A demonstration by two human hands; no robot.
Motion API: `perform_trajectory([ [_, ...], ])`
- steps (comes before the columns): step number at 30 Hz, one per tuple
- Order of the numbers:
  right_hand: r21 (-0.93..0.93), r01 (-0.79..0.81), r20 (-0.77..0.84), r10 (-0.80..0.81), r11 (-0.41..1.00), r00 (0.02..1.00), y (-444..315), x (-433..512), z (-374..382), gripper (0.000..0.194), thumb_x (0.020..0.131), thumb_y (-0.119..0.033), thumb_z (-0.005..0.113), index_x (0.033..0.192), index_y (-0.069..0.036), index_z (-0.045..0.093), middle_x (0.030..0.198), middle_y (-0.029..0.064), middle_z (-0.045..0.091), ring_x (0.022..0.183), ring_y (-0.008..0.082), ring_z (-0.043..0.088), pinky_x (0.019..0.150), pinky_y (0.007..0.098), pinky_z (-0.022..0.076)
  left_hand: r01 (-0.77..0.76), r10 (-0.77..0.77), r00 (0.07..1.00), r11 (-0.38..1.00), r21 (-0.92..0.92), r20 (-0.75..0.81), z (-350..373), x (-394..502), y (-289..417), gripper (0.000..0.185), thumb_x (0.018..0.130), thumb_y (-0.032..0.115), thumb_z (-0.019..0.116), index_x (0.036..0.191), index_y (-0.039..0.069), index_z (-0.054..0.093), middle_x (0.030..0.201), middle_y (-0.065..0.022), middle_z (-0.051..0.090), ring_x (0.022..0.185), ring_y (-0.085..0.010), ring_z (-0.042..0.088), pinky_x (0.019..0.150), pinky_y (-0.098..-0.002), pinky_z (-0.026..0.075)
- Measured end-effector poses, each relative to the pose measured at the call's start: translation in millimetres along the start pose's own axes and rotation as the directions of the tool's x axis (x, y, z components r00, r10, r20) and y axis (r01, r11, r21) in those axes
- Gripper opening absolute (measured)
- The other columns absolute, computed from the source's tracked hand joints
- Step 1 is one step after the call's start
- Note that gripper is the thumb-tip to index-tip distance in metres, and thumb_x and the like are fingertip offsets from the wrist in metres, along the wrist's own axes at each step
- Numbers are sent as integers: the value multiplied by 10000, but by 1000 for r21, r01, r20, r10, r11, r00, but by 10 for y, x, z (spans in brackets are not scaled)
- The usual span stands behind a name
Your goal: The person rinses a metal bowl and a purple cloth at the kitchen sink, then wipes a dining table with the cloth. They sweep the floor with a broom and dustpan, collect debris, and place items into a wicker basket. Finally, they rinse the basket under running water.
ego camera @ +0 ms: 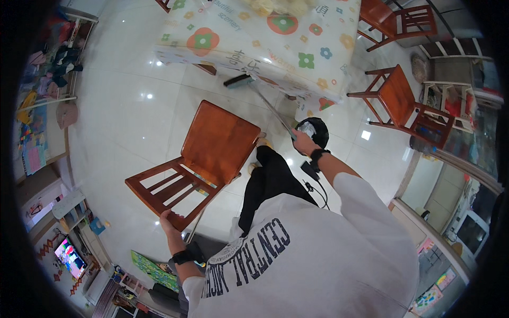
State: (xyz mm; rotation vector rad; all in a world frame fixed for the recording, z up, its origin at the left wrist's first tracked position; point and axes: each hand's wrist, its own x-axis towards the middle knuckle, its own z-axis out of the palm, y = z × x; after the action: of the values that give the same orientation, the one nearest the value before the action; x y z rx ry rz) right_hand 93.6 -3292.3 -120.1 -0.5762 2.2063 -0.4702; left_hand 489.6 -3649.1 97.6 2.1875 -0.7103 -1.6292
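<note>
With my left hand (171, 222) I grip the top rail of a reddish-brown wooden chair (222, 139), whose slatted back points toward me. My right hand (305, 143) is closed around the grey handle of a broom (274, 109). The broom's dark-bristled head (237, 81) rests on the tiled floor at the hanging edge of a flowered tablecloth (254, 51). Just beyond my right hand stands a bin (323, 133) with a black liner and white contents, partly covered by the hand.
Two more wooden chairs (397, 95) (381, 20) stand right of the table. A black device with a cord (310, 171) lies on the floor beside my leg. Clothes fill a rack (59, 67) at far left. A lit screen (70, 256) is at lower left.
</note>
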Motion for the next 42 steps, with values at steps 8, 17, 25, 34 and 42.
perform_trajectory([
  [8,67,-117,107,109,991,988,-80,-1319,-547,545,739,-36,524,1277,-108,479,821,166,622,706,300,616,597,408,503,-74,66,995,991,109,80,-42,238,197,138,686,164,581,734,61,504,604,-65,486,528,-229,517,477,-352,471],
  [17,735,-370,157,388,569,908,-106,-1572,5,547,763,-41,577,1293,-69,447,572,56,495,423,132,481,378,286,410,-209,181,969,963,172,166,32,294,207,126,708,153,584,741,37,548,597,-71,510,501,-216,514,452,-338,467],
  [25,780,-461,324,357,424,876,-315,-1730,330,221,764,-7,562,983,1,530,526,40,450,377,141,459,345,301,393,-260,205,957,922,288,207,36,445,239,108,721,137,585,738,35,553,594,-71,511,497,-216,512,437,-341,464],
  [34,676,-412,190,396,611,899,-475,-2025,458,574,772,-47,569,1327,-62,423,598,54,487,407,132,479,370,281,421,-279,200,939,917,284,279,167,441,343,123,727,158,617,742,59,545,600,-60,501,494,-207,508,441,-339,459],
  [42,607,-348,174,308,714,935,-383,-1892,685,173,746,-42,554,909,14,551,537,100,505,403,198,529,406,344,459,-292,202,933,908,300,297,448,129,437,357,731,333,700,870,62,514,618,-82,495,487,-230,506,438,-353,462],
])
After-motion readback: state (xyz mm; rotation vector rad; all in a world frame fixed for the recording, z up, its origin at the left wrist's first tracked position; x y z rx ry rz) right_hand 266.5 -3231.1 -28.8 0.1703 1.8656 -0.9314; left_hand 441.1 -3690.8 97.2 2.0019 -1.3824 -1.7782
